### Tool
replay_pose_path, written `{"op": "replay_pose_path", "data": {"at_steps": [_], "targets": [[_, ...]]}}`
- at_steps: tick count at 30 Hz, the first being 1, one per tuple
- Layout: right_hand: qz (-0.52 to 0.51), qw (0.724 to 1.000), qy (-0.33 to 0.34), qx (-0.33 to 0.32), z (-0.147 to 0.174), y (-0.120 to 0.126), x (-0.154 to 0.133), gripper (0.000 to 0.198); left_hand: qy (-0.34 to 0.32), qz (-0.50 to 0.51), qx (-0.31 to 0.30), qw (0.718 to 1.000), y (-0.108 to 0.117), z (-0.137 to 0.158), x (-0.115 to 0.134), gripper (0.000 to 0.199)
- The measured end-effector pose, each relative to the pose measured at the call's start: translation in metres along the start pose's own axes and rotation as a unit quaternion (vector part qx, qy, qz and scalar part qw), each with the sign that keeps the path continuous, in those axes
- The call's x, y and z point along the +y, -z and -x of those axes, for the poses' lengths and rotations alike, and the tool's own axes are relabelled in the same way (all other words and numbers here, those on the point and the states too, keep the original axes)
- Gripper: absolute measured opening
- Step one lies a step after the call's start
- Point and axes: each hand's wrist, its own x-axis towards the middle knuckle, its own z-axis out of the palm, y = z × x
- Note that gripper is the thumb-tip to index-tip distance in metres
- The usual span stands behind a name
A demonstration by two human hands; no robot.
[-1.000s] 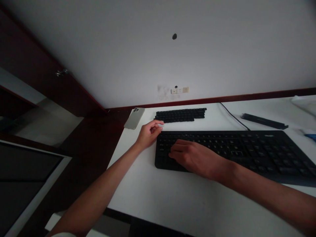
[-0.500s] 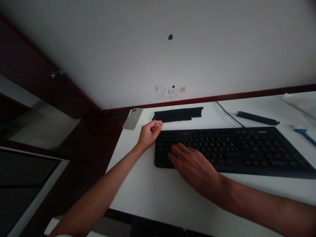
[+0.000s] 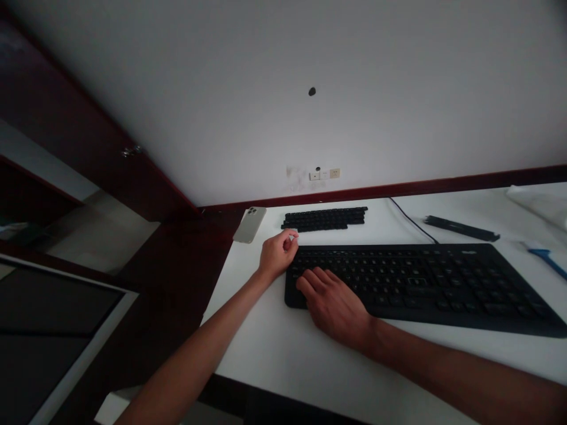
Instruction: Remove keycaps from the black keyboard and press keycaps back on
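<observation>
My left hand (image 3: 279, 255) is beside the top left corner of a black keyboard (image 3: 478, 289), its fingers curled into a pinch. Something small and pale shows at its fingertips, too small to make out. Over the keyboard's left end, my right hand (image 3: 334, 304) rests with its fingers bent down and close together on the keys. What its fingertips grip, if anything, is hidden beneath them. Behind the keyboard lie several rows of loose black keycaps (image 3: 325, 219), set side by side on the white table (image 3: 266, 336).
A phone (image 3: 250, 225) lies at the table's far left corner. The keyboard's cable (image 3: 411, 220) runs toward the wall. Farther right are a long black strip (image 3: 460, 228), a blue-handled tool (image 3: 547, 260) and a whitish bag or cloth (image 3: 540, 203).
The whole view has shifted, so the scene sits lower and slightly right. My right hand has moved a little left over the keyboard's left end; my left hand stays at the keyboard's corner.
</observation>
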Motion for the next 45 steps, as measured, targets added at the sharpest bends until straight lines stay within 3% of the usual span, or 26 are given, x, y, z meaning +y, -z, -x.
{"op": "replay_pose_path", "data": {"at_steps": [29,37,45], "targets": [[-0.072,0.996,0.054,0.019,-0.001,0.001,-0.006,0.016,0.061,-0.131,0.022,0.989,-0.001,0.002,0.016,0.024],[-0.080,0.996,0.047,0.008,-0.002,-0.001,-0.006,0.025,0.033,-0.132,0.022,0.990,-0.001,0.003,0.010,0.021],[-0.100,0.995,0.029,-0.006,-0.003,-0.007,-0.010,0.037,-0.053,-0.078,0.012,0.995,-0.001,0.003,0.000,0.019]]}}
